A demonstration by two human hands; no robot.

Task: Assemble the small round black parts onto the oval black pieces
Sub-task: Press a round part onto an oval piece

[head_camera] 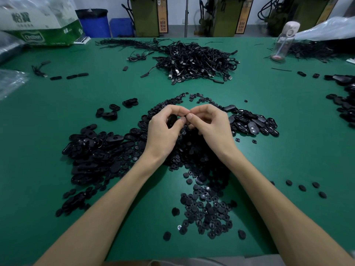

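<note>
My left hand (165,129) grips an oval black piece (172,120) between thumb and fingers, above the middle of the green table (48,112). My right hand (208,123) pinches a small round black part (185,117) at its fingertips, right against the oval piece. A heap of oval black pieces (92,150) lies to the left. Small round black parts (207,210) are piled in front of me and under my hands. More oval pieces (253,123) lie to the right of my right hand.
A tangle of black cables with plugs (196,60) lies at the back centre. A clear water bottle (284,41) stands back right, a green-and-white carton (40,22) back left. More oval pieces (345,104) lie at the right edge.
</note>
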